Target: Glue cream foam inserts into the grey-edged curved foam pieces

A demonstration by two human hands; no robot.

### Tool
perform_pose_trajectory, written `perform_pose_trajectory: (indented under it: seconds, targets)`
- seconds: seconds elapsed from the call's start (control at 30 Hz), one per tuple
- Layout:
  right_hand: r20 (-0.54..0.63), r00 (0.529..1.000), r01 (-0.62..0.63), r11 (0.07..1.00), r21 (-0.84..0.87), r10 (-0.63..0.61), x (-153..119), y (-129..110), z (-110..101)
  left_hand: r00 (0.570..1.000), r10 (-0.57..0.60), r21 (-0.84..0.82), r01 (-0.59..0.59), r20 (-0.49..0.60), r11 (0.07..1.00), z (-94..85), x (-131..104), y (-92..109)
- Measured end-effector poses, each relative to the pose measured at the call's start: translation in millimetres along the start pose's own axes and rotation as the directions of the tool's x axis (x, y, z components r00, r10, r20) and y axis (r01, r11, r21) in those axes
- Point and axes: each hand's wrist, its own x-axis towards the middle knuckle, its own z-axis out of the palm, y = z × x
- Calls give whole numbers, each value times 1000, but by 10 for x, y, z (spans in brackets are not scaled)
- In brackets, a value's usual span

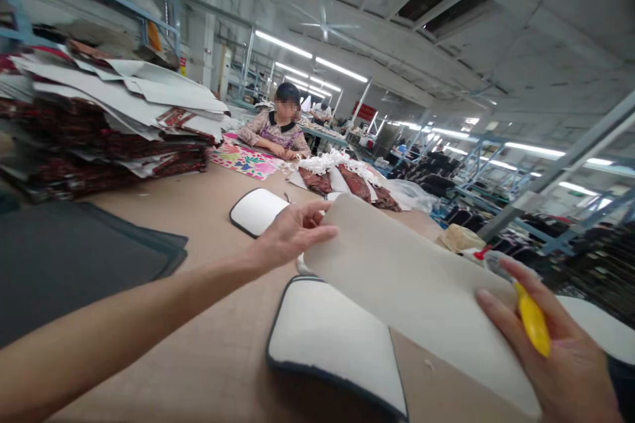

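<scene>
A large pale, flat panel (397, 264) is held tilted above the table between both hands. My left hand (292, 231) pinches its far left end between thumb and fingers. At the near right end, my right hand (555, 344) grips the panel with the thumb on top. A small yellow-handled tool (534, 320) is tucked in the same hand; its working end cannot be made out. Beneath the panel lies a white pad with dark edging (337, 337). Another dark-edged white piece (260, 211) lies beyond my left hand.
Dark sheets (89, 258) lie on the brown table (218, 337) at left, below a tall stack of white and patterned pieces (124, 112). Across the table a person (280, 125) sits by floral fabric (248, 157). White ties and brown patterned pieces (347, 178) are heaped at the far edge.
</scene>
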Motion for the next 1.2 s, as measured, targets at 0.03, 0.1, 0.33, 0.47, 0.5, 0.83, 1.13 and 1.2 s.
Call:
perform_pose_trajectory:
  seconds: [0.03,0.1,0.33,0.47,0.5,0.83,1.13,1.2]
  targets:
    - [7,997,-71,996,-50,72,-67,22,-4,999,-27,-10,27,-20,1000,6,-110,-122]
    - [68,969,-234,970,-60,238,-160,97,37,995,-95,-51,93,-35,994,-9,-337,-372]
    - [357,864,-420,900,118,356,-252,366,302,946,-323,-86,319,-36,944,-155,-883,-1073]
    - [329,878,-369,929,8,346,-259,321,379,920,-384,-116,374,-81,920,-185,-962,-1297]
    - [331,876,-367,930,-15,351,-260,309,395,915,-396,-122,385,-85,915,-187,-975,-1333]
    - [353,863,-344,932,-114,362,-270,332,449,896,-439,-103,432,-68,896,-161,-1099,-1420]
    - [348,926,-83,977,-198,149,-179,682,471,890,-451,-9,451,-75,892,-154,-1077,-1382]
    - [383,921,9,975,-220,78,-159,738,470,881,-470,-3,470,-52,883,-163,-1054,-1340]
